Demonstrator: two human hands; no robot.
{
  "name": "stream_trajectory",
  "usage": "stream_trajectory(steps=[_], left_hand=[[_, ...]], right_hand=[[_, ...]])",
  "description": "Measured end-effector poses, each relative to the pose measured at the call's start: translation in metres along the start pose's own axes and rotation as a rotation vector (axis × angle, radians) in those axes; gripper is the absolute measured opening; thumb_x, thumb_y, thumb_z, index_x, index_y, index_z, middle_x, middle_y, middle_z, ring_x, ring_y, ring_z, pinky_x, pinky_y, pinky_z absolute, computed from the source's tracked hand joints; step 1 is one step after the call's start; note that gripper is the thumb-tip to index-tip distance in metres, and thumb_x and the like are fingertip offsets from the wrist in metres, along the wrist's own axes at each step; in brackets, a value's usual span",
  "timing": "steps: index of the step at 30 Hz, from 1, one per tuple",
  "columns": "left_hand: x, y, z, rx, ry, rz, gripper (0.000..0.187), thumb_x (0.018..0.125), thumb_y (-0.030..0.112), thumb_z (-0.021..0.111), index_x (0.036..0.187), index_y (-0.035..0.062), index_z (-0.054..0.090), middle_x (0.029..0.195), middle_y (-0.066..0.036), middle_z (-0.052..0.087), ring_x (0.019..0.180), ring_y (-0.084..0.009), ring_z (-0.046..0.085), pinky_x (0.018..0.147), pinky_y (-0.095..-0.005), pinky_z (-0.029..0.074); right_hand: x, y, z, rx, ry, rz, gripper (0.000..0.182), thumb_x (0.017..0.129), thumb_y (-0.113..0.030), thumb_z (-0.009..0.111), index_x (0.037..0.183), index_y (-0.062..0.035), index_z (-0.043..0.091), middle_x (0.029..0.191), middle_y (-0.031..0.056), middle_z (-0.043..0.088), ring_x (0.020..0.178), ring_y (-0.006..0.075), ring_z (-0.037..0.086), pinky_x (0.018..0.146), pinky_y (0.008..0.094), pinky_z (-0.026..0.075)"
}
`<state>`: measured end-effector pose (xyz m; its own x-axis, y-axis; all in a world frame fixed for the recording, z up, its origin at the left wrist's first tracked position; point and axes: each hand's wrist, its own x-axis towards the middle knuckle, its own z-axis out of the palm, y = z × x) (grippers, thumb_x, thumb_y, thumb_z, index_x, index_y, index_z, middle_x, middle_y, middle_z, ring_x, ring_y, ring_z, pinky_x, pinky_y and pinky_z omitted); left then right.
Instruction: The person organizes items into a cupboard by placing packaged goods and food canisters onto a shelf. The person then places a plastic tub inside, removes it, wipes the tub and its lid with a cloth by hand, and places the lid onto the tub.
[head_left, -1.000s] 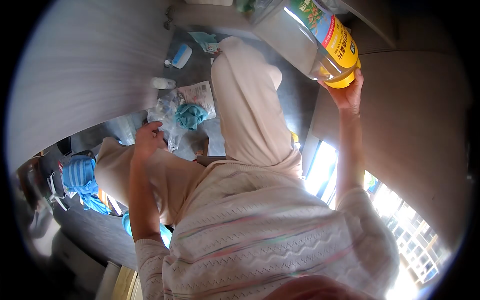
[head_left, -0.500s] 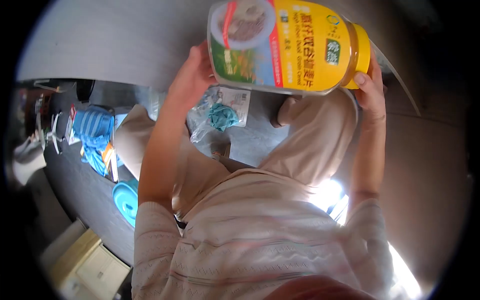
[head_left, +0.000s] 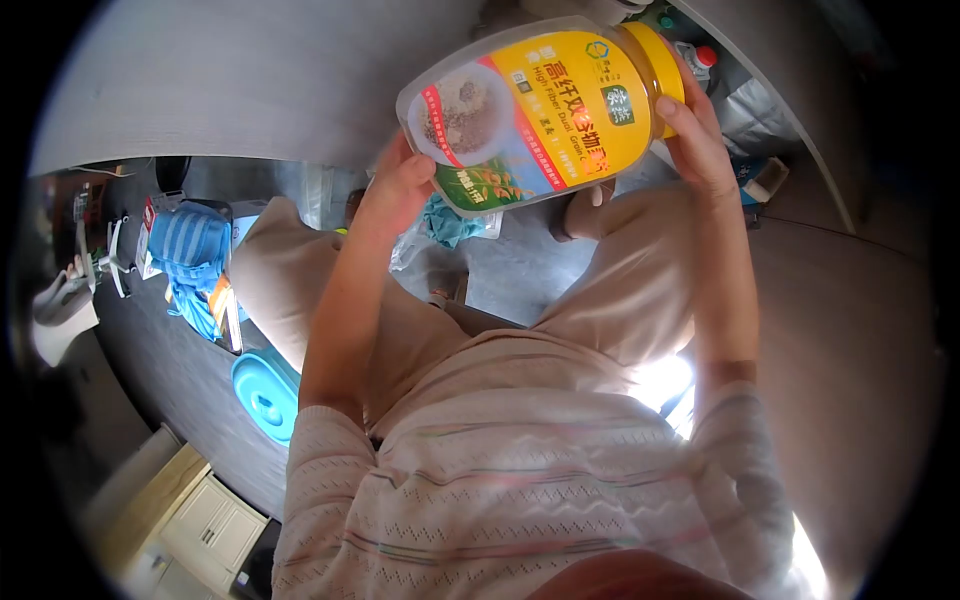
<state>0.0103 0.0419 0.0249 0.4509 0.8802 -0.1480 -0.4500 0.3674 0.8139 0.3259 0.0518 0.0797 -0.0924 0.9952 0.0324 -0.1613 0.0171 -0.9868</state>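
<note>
I reach both hands forward, holding a jar [head_left: 545,120] sideways between them. My left hand [head_left: 400,188] curls partly closed round its base, thumb on the label; my right hand [head_left: 697,140] curls round the lid [head_left: 655,68].

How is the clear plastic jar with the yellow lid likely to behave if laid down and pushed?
The clear plastic jar looks stiff, its walls undented between left hand and right hand. Its broad, flattish label side suggests sliding over rolling.
</note>
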Motion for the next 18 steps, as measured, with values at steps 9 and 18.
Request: stream_trajectory(steps=[9, 18], left_hand=[[-0.006, -0.008, 0.009, 0.038, -0.022, -0.032, 0.085, 0.067, 0.043, 0.072, 0.13, 0.0029, 0.031, 0.13, -0.008, 0.04, 0.12, -0.0214, 0.039, 0.1, -0.0391, 0.031], [-0.014, -0.012, -0.002, -0.026, 0.024, -0.126, 0.089, 0.07, 0.056, 0.06, 0.133, 0.0034, 0.025, 0.132, -0.008, 0.036, 0.122, -0.0209, 0.035, 0.101, -0.0376, 0.029]], right_hand=[[-0.001, 0.008, -0.006, -0.069, 0.138, 0.079, 0.073, 0.073, -0.037, 0.063, 0.131, -0.0021, 0.035, 0.123, 0.0095, 0.046, 0.115, 0.0189, 0.041, 0.098, 0.0285, 0.029], [0.001, -0.009, 0.004, 0.053, -0.087, 0.061, 0.075, 0.072, -0.027, 0.068, 0.131, 0.0002, 0.03, 0.128, 0.0098, 0.04, 0.119, 0.0197, 0.036, 0.099, 0.0295, 0.028]])
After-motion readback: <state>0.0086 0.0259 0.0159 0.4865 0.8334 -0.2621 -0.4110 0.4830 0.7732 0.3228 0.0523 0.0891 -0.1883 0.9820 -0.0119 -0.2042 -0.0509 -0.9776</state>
